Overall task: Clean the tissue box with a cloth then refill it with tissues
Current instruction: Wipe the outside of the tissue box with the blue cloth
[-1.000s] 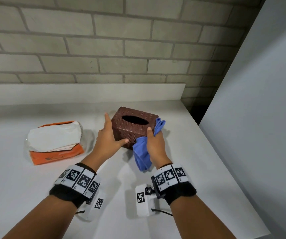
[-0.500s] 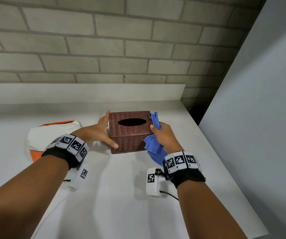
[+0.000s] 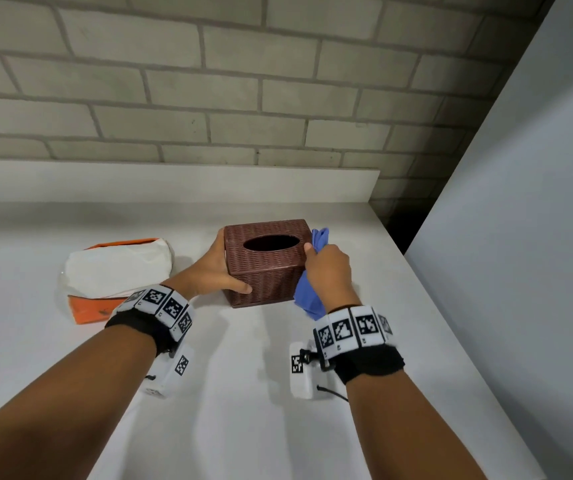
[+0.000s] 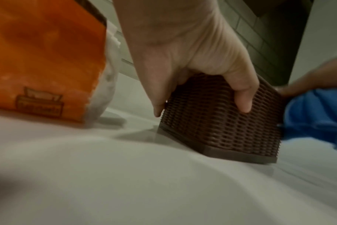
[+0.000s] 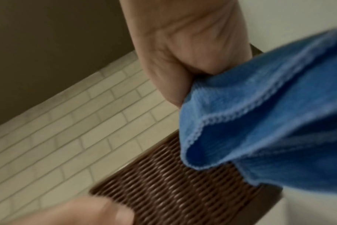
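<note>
Both hands [image 3: 209,271] [image 3: 328,268] around box [image 3: 264,268]

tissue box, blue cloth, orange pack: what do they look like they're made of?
Tissue box: brown basket-weave ribbing with a smooth moulded base rim, so probably plastic imitation rattan; real wicker not ruled out.
Blue cloth: soft fabric with a stitched overlock hem and fine nap, likely microfibre.
Orange pack: thin glossy printed film, apparently plastic wrap, torn open over white paper tissues.

Pale brick wall [image 3: 209,81] stood behind, white counter [image 3: 243,410] with low backsplash ledge [image 3: 139,180], plain grey panel [image 3: 520,237] at right, dim corner between.
</note>
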Motion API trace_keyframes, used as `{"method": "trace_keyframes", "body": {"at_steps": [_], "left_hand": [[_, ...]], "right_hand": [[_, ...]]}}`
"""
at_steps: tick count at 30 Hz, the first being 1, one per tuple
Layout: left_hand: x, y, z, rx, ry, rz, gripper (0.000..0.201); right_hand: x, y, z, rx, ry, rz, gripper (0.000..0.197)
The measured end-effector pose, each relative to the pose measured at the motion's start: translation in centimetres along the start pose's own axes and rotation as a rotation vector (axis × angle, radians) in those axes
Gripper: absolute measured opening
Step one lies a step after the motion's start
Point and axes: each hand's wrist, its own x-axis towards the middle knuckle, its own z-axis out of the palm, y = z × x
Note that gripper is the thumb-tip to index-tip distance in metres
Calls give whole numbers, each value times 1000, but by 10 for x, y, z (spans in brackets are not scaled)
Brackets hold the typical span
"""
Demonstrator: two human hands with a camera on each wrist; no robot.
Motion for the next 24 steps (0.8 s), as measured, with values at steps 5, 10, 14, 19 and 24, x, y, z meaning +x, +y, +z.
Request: {"method": "trace_keyframes", "body": {"at_steps": [5,10,14,19,24], "left_hand": [[3,-3,-2,-1,-16,20,108],[5,-5,-3,19,-18,61,108],[8,-4,-4,41,-38,86,72],[7,-4,-1,183,-28,79,89],[4,-7,-4,17,24,-4,114]], "right_hand": [[-7,-15,26,-409,-43,-122,59],[-20,-24,52,-524,-153,-360,58],[-26,-34,74,-543,-209,-538,56],[1,-44,74,-649,-210,-659,55],[36,-43,57,-675,-192,-531,53]]}}
